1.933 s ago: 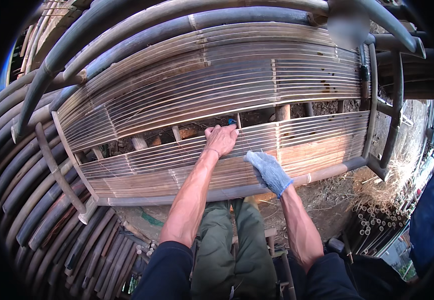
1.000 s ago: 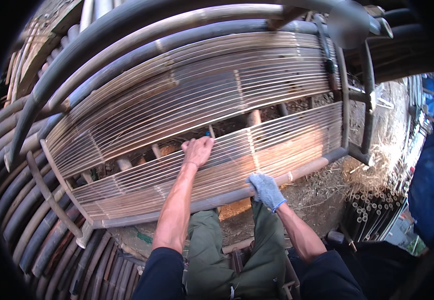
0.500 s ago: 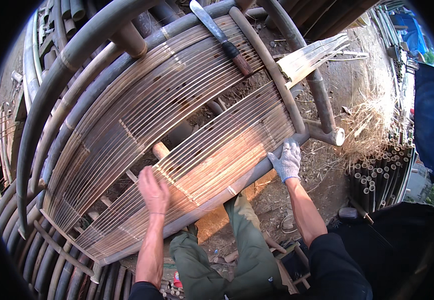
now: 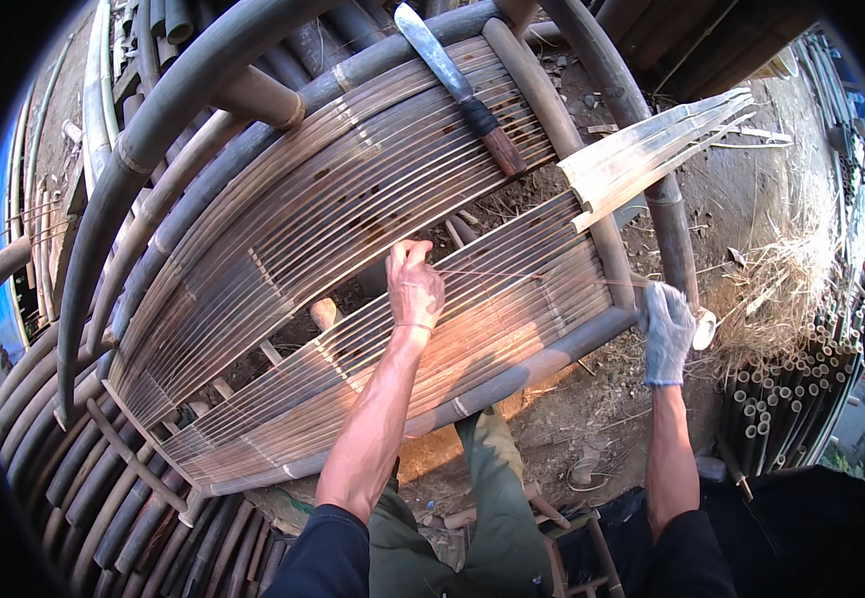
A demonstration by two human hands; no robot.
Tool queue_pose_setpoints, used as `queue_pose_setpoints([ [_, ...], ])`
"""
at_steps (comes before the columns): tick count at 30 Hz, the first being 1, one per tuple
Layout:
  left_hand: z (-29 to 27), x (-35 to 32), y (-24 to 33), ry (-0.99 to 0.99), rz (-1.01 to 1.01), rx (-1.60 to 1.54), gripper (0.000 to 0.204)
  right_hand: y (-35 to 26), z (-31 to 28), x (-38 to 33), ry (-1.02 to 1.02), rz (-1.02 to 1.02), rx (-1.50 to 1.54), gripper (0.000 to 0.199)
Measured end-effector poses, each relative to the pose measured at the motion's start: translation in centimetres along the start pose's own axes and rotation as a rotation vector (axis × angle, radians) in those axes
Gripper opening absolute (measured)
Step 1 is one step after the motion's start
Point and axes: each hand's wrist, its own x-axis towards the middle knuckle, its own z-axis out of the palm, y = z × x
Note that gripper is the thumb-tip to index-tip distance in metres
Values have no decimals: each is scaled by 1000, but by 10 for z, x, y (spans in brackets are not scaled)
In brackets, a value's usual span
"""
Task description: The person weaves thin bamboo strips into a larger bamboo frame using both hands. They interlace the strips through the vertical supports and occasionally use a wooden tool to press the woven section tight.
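My bare left hand (image 4: 416,287) is closed in a pinch on one end of a thin reddish string (image 4: 487,273), above the slats of a bamboo bench frame (image 4: 557,361). The string runs to the right, across the slats, towards my right hand (image 4: 668,334). That hand wears a pale knitted glove and is closed on the other end, just past the frame's right end pole. Two panels of thin slats lie on the frame with a long gap between them. A knife (image 4: 460,88) with a broad blade and wooden handle rests on the far panel.
A split bamboo piece (image 4: 652,149) lies over the right end poles. Curved bamboo poles (image 4: 143,149) rise at the far left. Cut bamboo stacks (image 4: 766,399) and straw (image 4: 751,289) lie at the right. Dark bamboo lengths (image 4: 173,538) are piled at lower left.
My left hand has moved right and up across the slats. My right hand has left the front pole and moved right. The string now shows between them, and the view has shifted slightly.
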Motion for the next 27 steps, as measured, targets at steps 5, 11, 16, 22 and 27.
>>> queue_pose_setpoints([
  [5,-9,28,-15,-544,-467,132,28,-54,156,80,-76,-385,-609,23],
  [11,17,53,-23,-649,-363,6,34,-87,249,77,-607,-459,-678,20],
  [16,34,60,-27,-646,-340,-171,43,-76,282,102,-1140,-359,-609,24],
  [22,33,46,-10,-415,-504,-95,25,-74,263,89,-950,-357,-420,27],
  [27,28,12,-19,-84,-343,-84,24,-115,165,22,-337,188,542,27],
])
